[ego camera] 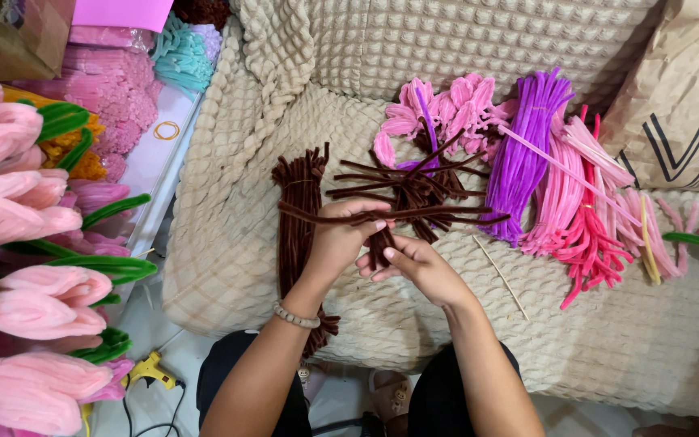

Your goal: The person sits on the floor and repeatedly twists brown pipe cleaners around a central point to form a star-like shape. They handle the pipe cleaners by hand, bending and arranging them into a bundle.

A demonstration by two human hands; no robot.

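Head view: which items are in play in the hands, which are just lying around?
In hand:
- left hand and right hand on the crossed brown pipe cleaners

Lying about:
- brown bundle
- purple bundle
- pink bundles
- thin wooden stick
- yellow glue gun
- pink finished flowers
- brown paper bag

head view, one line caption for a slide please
Both hands, left hand and right hand, grip a brown pipe cleaner bundle over a cream textured blanket.
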